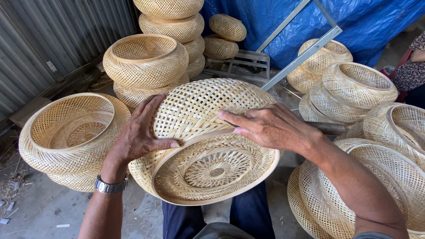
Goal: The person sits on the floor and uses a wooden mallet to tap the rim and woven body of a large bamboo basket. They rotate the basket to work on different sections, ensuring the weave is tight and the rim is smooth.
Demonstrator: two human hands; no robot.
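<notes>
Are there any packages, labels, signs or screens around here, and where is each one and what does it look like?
Small tag or switch plate: fixed to the grey corrugated metal wall on the left, a pale upright rectangle; too small to make out more.
No packages, signs or screens show; only woven bamboo baskets around the one under the left hand and right hand.

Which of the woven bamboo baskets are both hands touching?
The round woven bamboo basket at centre, tipped toward the camera; left hand and right hand rest on it alone.

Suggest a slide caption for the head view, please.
Both hands, left hand and right hand, press on a woven bamboo basket.
</notes>
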